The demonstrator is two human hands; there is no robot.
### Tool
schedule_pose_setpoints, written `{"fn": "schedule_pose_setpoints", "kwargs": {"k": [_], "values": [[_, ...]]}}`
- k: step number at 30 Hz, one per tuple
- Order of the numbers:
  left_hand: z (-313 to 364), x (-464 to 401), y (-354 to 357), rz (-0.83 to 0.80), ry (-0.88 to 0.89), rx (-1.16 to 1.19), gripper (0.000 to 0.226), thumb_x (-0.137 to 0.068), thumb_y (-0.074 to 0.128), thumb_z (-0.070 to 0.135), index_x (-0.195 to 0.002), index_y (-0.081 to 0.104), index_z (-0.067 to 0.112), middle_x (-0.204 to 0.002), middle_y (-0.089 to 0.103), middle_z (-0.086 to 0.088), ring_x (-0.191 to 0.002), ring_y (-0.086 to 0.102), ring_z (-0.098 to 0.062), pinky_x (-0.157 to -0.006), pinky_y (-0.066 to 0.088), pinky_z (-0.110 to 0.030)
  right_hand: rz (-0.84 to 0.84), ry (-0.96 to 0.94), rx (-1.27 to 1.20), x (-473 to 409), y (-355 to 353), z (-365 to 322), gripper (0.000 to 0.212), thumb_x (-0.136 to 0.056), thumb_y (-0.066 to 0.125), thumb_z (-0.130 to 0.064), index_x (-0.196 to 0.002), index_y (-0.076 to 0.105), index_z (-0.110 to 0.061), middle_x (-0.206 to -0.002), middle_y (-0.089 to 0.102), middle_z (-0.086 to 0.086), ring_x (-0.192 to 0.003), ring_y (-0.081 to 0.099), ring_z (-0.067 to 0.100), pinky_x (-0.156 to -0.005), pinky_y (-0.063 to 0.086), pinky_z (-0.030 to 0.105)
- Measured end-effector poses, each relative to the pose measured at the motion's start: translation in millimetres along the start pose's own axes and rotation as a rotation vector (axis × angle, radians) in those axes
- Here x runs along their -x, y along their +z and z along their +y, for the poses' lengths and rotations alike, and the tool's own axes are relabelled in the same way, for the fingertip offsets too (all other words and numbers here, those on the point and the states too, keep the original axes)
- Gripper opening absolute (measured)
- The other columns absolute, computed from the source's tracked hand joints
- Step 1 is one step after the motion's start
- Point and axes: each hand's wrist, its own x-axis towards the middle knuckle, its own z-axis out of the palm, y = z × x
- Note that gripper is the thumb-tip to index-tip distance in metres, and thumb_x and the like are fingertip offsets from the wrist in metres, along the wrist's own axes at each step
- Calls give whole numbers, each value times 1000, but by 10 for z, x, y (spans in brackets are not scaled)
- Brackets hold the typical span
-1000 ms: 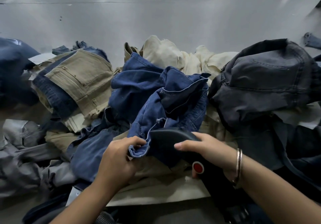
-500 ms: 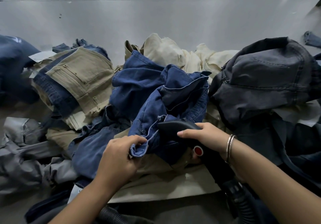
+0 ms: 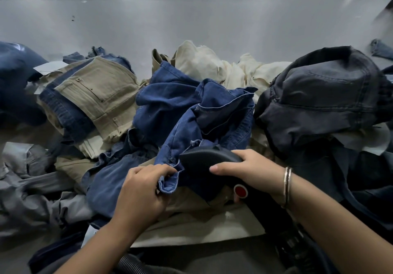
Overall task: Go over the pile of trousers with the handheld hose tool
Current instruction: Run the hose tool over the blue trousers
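Centrally, a black handheld hose tool (image 3: 209, 160) presses its rounded head into a crumpled pair of blue denim trousers (image 3: 187, 112) at the middle of the pile, low in the head view. The right hand (image 3: 249, 172) curls over the tool's body, thumb along its near side, with a red round button (image 3: 241, 191) showing just below the palm and thin metal bangles (image 3: 287, 185) on the wrist. The left hand (image 3: 141, 193) pinches a folded hem of the same blue trousers, just beside the tool's head. A ribbed black hose (image 3: 133, 265) shows at the lower edge, near the left forearm. Under the blue pair lies a pale beige garment (image 3: 197, 225). To the left sit khaki trousers (image 3: 100, 95) with riveted pockets, overlapping a darker denim pair, and grey trousers (image 3: 27, 191) sprawl at the far left. Cream trousers (image 3: 204, 65) are heaped behind the blue pair, and a mound of dark charcoal trousers (image 3: 323, 103) rises on the right. All of it rests on a counter (image 3: 17, 259) before a grey metal wall (image 3: 191, 18).
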Motion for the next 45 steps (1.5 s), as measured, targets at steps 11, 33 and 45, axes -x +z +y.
{"fn": "schedule_pose_setpoints", "kwargs": {"k": [11,33,45], "values": [[-7,10,-5,5,58,14,24,-79,49,32,-83,69,18,-78,59,21,-71,59,-9,-74,44,-36,31,-31,78,-79,17,98,18,-76,77,-34,-80,66,-20,-59,67,-9,-51,63,3,-45,44,15],[38,-256,451,-100,-705,826,40,-83,57,-14,-105,60,19,-101,69,-4,-93,66,-10,-75,53,-18,261,-219,235,-106,73,-42,19,-77,76,-33,-82,61,-21,-67,62,-2,-38,54,1,-35,37,14],[128,-119,499,-141,-429,730,52,-84,56,-13,-107,56,34,-106,67,9,-103,62,-1,-89,49,-18,195,-125,171,-195,-72,-58,24,-75,76,-36,-86,64,-18,-58,66,-3,-45,63,18,-40,44,21]]}}
